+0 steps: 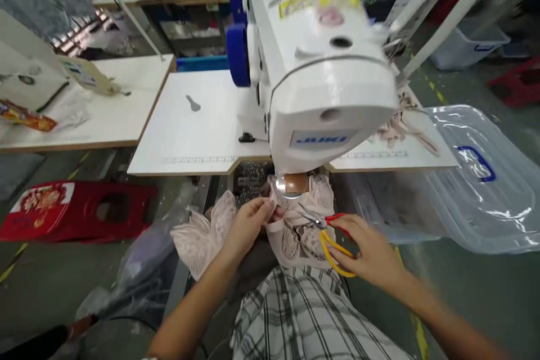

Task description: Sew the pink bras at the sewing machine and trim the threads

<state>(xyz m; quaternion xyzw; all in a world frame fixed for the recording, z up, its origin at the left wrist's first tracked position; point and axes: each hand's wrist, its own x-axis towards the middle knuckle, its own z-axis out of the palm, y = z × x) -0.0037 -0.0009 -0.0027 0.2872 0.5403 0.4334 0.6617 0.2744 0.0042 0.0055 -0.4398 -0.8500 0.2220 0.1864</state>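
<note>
Left forearm (196, 298) enters from the bottom edge and slants up and inward; left wrist (226, 256) nearly in line with it; left hand (248, 224) back upward, thumb and index finger brought together in a pinch, remaining fingers partly hidden; right forearm (426, 298) enters from the lower right, blurred toward the frame edge; right hand (371, 244) directed inward, fingers bent in a grip, thumb set below and separated from the index finger; hands near each other, not touching
</note>
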